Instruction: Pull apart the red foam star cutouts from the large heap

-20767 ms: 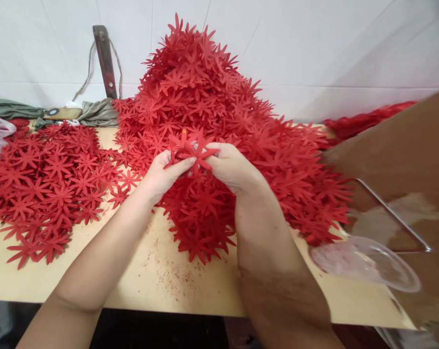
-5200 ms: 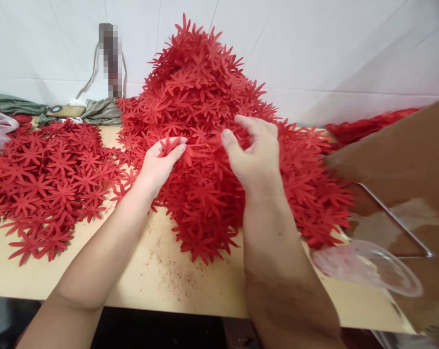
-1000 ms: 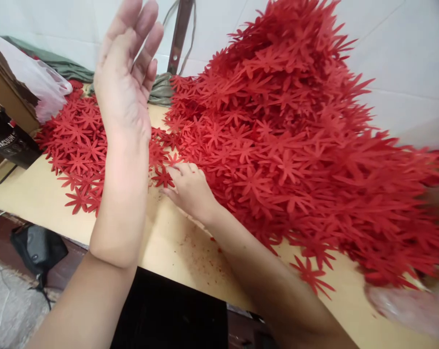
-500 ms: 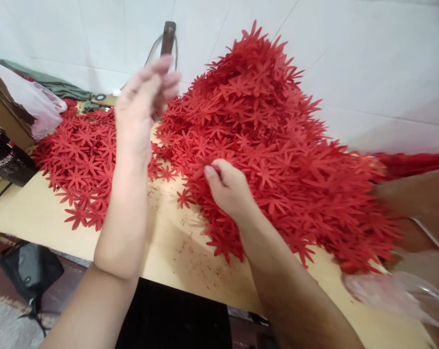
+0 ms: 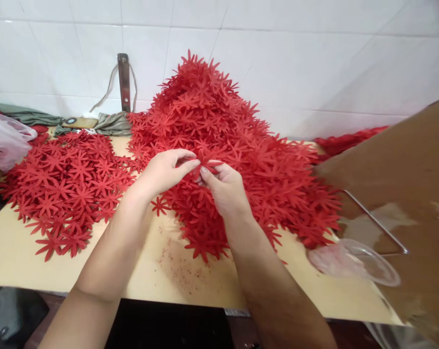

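Both grips, left hand [image 5: 163, 170] and right hand [image 5: 222, 186], pinching one red flower [image 5: 204, 162] against the big heap [image 5: 234, 145].

Red star-petalled flower cutout [image 5: 204, 164] pinched above heap.

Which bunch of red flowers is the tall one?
The big heap in the middle, against the white wall, rising to a peak behind both hands. The spread of flowers on the left lies low and flat on the table.

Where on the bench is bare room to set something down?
Bare table lies along the front edge below the flat layer, and between the forearms under the tall heap. The back and middle are crowded with flowers.
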